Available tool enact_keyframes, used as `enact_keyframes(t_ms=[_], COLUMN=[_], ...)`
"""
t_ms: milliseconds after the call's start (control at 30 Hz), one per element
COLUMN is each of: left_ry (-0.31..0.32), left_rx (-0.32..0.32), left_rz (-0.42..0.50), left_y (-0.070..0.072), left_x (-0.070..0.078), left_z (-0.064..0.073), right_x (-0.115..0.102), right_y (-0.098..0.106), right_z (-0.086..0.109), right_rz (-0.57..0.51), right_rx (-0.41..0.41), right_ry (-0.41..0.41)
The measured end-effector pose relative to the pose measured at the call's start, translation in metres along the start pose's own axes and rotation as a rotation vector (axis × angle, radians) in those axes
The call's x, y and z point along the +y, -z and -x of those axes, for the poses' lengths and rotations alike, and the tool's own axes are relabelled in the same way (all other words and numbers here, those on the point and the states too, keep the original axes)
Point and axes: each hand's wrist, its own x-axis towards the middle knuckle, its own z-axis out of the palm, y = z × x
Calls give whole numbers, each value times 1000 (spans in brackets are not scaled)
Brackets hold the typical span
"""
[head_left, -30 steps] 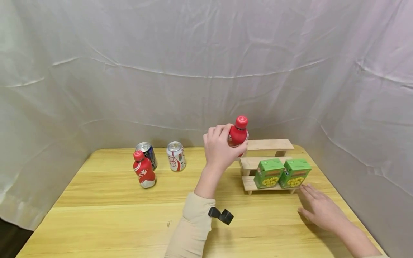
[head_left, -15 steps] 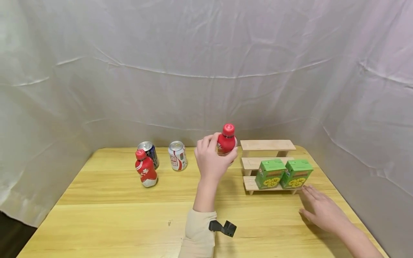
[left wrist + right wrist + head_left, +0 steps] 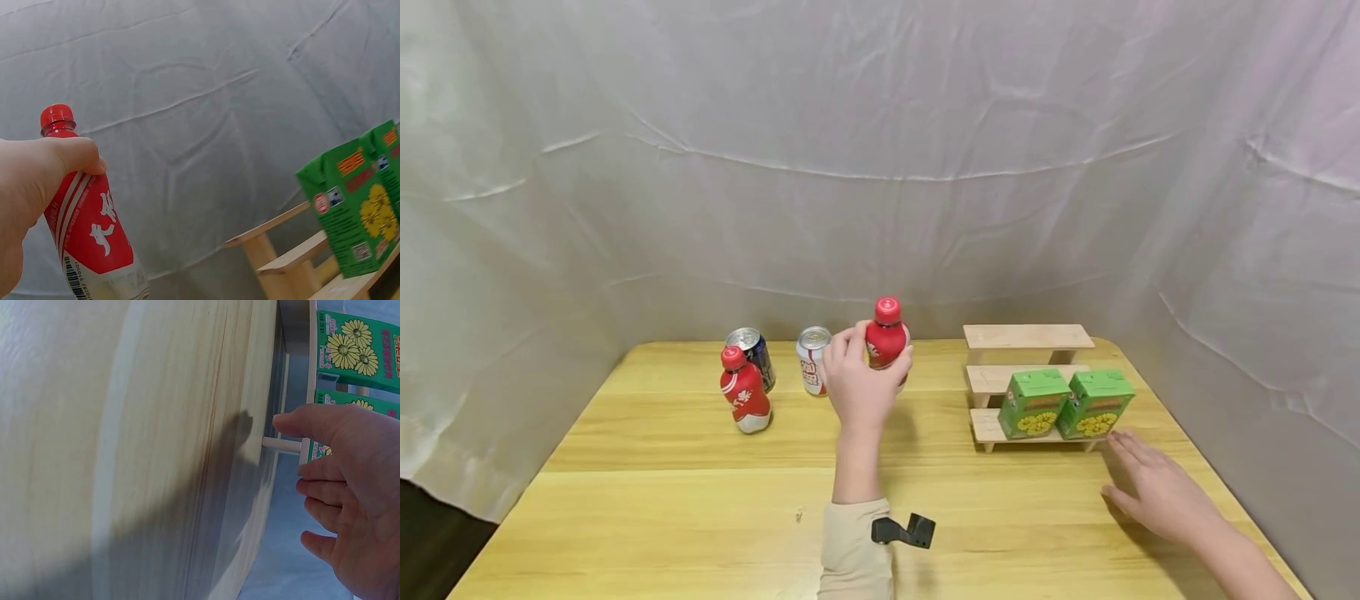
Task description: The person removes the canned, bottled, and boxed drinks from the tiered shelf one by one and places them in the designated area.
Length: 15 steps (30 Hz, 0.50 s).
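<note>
My left hand [image 3: 859, 382] grips a red-labelled plastic bottle [image 3: 887, 340] round its upper part, holding it nearly upright above the table's middle. In the left wrist view the bottle [image 3: 94, 219] has a red cap and white lettering; its bottom runs out of frame. My right hand [image 3: 1165, 492] holds nothing, its fingers fairly straight by the front right corner of a three-step wooden shelf [image 3: 1028, 337]. Two green drink cartons [image 3: 1036, 407] with yellow flowers stand side by side on its lowest step. The right wrist view shows the right hand [image 3: 356, 481] beside that shelf edge.
A second red bottle [image 3: 747, 396] stands on the left of the wooden table [image 3: 685, 517], in front of a dark blue can [image 3: 760, 354]. A white can [image 3: 810, 362] is partly behind the left hand. Grey cloth [image 3: 880, 167] hangs behind and at both sides.
My left hand has carried the bottle leftward and a little lower, from beside the shelf's top step to near the white can. The right hand has stayed by the shelf.
</note>
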Motion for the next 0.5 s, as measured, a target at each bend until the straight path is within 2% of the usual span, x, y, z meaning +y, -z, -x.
enact_keyframes(t_ms=[200,400,500], left_ry=[45,85,81], left_rx=[-19,-77,-105], left_rz=[-46,-49,-57], left_y=[13,23,27], left_x=[-22,-40,-49], left_z=[-5,-11,-13], right_x=[-2,0,1], right_y=[0,1,2], right_z=[0,-1,0], right_rz=[-8,-12,-6], right_rx=[-23,-62,-70], right_ry=[-5,-9,-9])
